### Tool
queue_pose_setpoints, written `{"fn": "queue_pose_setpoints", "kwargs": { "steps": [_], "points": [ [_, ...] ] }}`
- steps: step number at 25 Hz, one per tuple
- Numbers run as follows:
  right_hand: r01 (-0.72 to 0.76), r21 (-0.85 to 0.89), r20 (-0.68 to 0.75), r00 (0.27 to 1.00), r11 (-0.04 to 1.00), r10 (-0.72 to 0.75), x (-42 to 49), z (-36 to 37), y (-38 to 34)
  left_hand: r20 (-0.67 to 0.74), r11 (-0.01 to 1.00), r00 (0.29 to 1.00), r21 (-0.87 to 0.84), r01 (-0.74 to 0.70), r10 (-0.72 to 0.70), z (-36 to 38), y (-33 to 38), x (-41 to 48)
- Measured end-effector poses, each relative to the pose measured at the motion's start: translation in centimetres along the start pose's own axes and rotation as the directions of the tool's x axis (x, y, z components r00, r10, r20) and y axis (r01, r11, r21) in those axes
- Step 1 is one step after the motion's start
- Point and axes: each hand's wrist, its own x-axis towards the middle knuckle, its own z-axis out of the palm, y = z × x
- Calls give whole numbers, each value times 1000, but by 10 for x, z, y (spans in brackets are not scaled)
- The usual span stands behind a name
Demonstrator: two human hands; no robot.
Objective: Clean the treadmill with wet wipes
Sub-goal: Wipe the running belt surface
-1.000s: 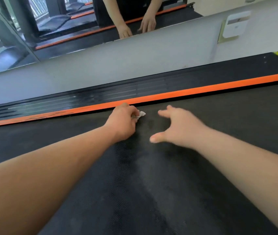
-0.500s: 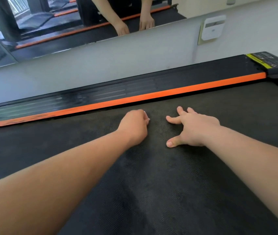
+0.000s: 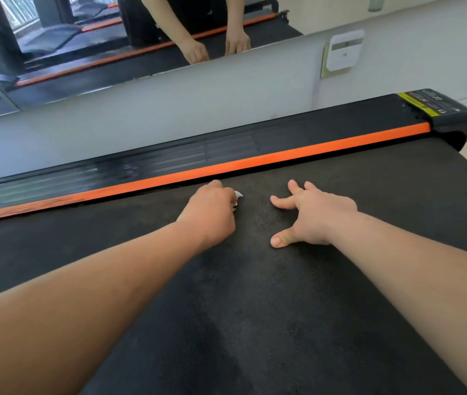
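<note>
- On the black textured treadmill belt (image 3: 255, 309), close to its far edge: left hand (image 3: 212, 212), fingers curled tight around a small white wet wipe (image 3: 238, 196) (only a crumpled corner shows past the knuckles), held down against the belt.
- Just beside it, not touching: right hand (image 3: 317, 215), fingers and thumb spread, tips resting on the belt, holding nothing.
- Beyond both hands: orange edge strip (image 3: 283, 158) and black ribbed side rail (image 3: 226, 149), neither touched.
- Progress, as judged: darker, damp-looking patches on the belt nearer the person suggest that stretch is wiped. The belt toward the yellow-labelled end cap (image 3: 437, 112), the strip and the rail probably remain, so it is midway at best.
- Behind: wall mirror (image 3: 84, 52) and white wall-mounted box (image 3: 344, 49).
</note>
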Motion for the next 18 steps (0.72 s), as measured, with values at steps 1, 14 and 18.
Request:
{"fn": "queue_pose_setpoints", "kwargs": {
  "steps": [1, 14, 18],
  "points": [
    [1, 3, -3, 1000, 1000, -1, 0, 0, 0, -12, 999, 999, -15, 33, -33, -1, -1, 4],
    [-40, 26, 3, 999, 999, 40, 0, -5, 3, 184, 975, 977, -174, 139, -107, -6, 28, -17],
    [-50, 35, 6, 999, 998, 50, 1, -4, 3, 18, 937, 944, -111, 331, -331, -17, -18, -9]
  ]
}}
